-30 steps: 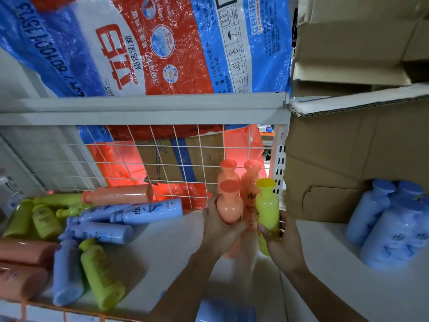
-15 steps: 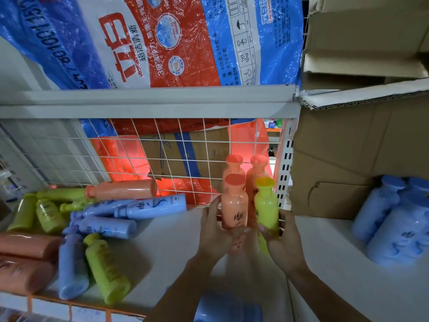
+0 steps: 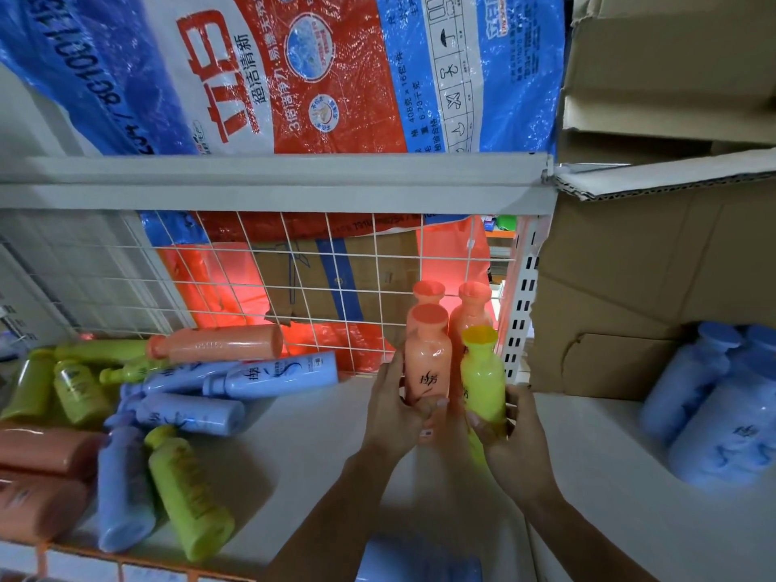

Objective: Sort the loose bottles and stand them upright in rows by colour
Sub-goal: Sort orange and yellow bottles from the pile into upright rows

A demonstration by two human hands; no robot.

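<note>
My left hand [image 3: 394,409] grips an upright orange bottle [image 3: 427,358] at its lower half. Right beside it, my right hand [image 3: 512,438] holds an upright yellow bottle [image 3: 483,375]. Both bottles stand at the back right of the white shelf [image 3: 319,447], just in front of two more upright orange bottles [image 3: 472,306] against the wire mesh. On the left lies a loose pile of orange, blue and yellow-green bottles [image 3: 168,396], all on their sides.
A wire mesh back panel [image 3: 294,279] closes the shelf behind. A perforated upright post [image 3: 523,312] and a cardboard box [image 3: 651,287] bound the right side. Blue bottles [image 3: 722,405] stand on the adjoining shelf at far right. A blue item [image 3: 420,560] sits below my arms.
Both hands have lowered the orange and yellow bottles toward the shelf in front of the two standing orange ones. The view has shifted slightly closer.
</note>
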